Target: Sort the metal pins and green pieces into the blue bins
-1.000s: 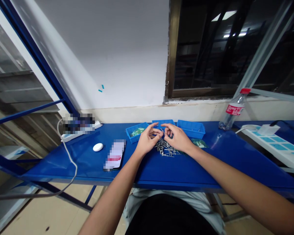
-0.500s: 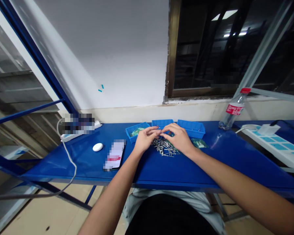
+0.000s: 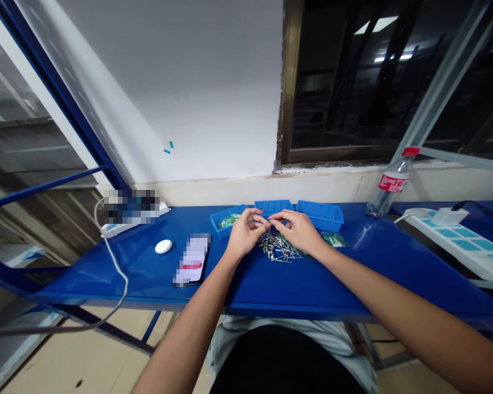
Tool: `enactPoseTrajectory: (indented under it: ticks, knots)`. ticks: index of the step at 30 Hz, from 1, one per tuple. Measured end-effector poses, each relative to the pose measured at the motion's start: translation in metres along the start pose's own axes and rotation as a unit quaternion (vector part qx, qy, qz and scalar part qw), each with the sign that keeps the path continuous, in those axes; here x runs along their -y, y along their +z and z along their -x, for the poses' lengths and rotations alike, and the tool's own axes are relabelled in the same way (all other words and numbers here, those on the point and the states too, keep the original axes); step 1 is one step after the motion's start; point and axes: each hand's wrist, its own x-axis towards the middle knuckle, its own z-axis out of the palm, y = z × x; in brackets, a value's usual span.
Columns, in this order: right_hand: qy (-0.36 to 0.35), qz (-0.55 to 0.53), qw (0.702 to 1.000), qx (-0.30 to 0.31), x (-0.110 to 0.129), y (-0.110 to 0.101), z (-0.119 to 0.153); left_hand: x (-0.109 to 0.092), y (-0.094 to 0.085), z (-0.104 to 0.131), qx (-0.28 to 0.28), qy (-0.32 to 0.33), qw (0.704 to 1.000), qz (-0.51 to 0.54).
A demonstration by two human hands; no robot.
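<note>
My left hand [image 3: 246, 232] and my right hand [image 3: 298, 230] meet fingertip to fingertip above a pile of small metal parts with long thin leads [image 3: 277, 249], which look like rivets or electronic components. Both hands are closed in a pinch; whatever lies between the fingertips is too small to make out. Behind the hands stand a left blue bin [image 3: 219, 224] with small green and white pieces, a middle blue bin [image 3: 273, 206] partly hidden by my fingers, and a right blue bin [image 3: 320, 216] holding a few tiny bits. Green pieces [image 3: 334, 239] lie beside my right wrist.
Left of my arm lie a phone [image 3: 193, 260] and a white oval case [image 3: 163, 247]. A power strip with a cable [image 3: 137, 221] sits farther back. On the right are a plastic bottle with a red cap [image 3: 390, 186] and a large white power strip [image 3: 468, 241]. A wall and window stand behind.
My left fingers have lifted and curled a little, and my right fingers have lowered and flattened slightly. The hands stay together over the pile; the other things have not moved.
</note>
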Motion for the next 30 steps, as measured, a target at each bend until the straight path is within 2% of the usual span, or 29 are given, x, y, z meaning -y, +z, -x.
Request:
enactPoseTrajectory:
  ticks: [4, 8, 10, 12, 14, 17, 19, 20, 21, 22, 24, 26, 27, 28, 30]
  knots:
    - [-0.026, 0.048, 0.998, 0.021, -0.006, 0.0, 0.002, 0.001, -0.001, -0.002, -0.032, 0.005, 0.999, 0.007]
    - [-0.042, 0.07, 0.996, 0.048, -0.008, 0.007, 0.005, -0.002, -0.001, -0.001, 0.002, -0.008, 1.0, 0.023]
    - [-0.021, 0.036, 0.998, 0.044, -0.008, 0.009, 0.005, -0.003, 0.0, -0.001, 0.014, -0.01, 0.999, 0.033]
    - [0.042, -0.056, 0.997, 0.017, -0.009, 0.008, 0.002, -0.004, 0.001, -0.001, 0.002, -0.004, 0.999, 0.039]
    - [0.13, -0.195, 0.971, -0.037, -0.012, 0.003, -0.003, -0.003, 0.0, -0.002, -0.027, 0.004, 0.999, 0.034]
    - [0.247, -0.383, 0.879, -0.139, -0.023, -0.01, -0.009, 0.001, -0.003, -0.003, -0.062, 0.003, 0.998, 0.016]
    - [0.316, -0.429, 0.829, -0.168, -0.029, -0.017, -0.01, 0.002, -0.004, -0.004, -0.078, -0.004, 0.997, 0.005]
    - [0.341, -0.43, 0.821, -0.156, -0.031, -0.019, -0.01, 0.002, -0.005, -0.004, -0.086, -0.006, 0.996, 0.001]
    - [0.354, -0.418, 0.827, -0.128, -0.032, -0.02, -0.009, 0.002, -0.006, -0.004, -0.094, -0.007, 0.996, -0.004]
    - [0.351, -0.394, 0.845, -0.089, -0.031, -0.019, -0.008, 0.002, -0.006, -0.004, -0.1, -0.006, 0.995, -0.007]
    - [0.281, -0.295, 0.913, -0.002, -0.028, -0.014, -0.004, 0.002, -0.008, -0.004, -0.108, -0.003, 0.994, -0.013]
    - [0.142, -0.141, 0.978, 0.057, -0.022, -0.007, 0.0, 0.003, -0.009, -0.004, -0.112, -0.003, 0.994, -0.019]
    - [0.063, -0.064, 0.993, 0.08, -0.02, -0.004, 0.002, 0.003, -0.009, -0.004, -0.113, -0.003, 0.993, -0.023]
    - [-0.011, -0.002, 0.995, 0.104, -0.017, -0.001, 0.004, 0.003, -0.01, -0.004, -0.113, -0.003, 0.993, -0.027]
    - [-0.113, 0.065, 0.981, 0.145, -0.012, 0.002, 0.007, 0.004, -0.01, -0.003, -0.113, -0.001, 0.993, -0.033]
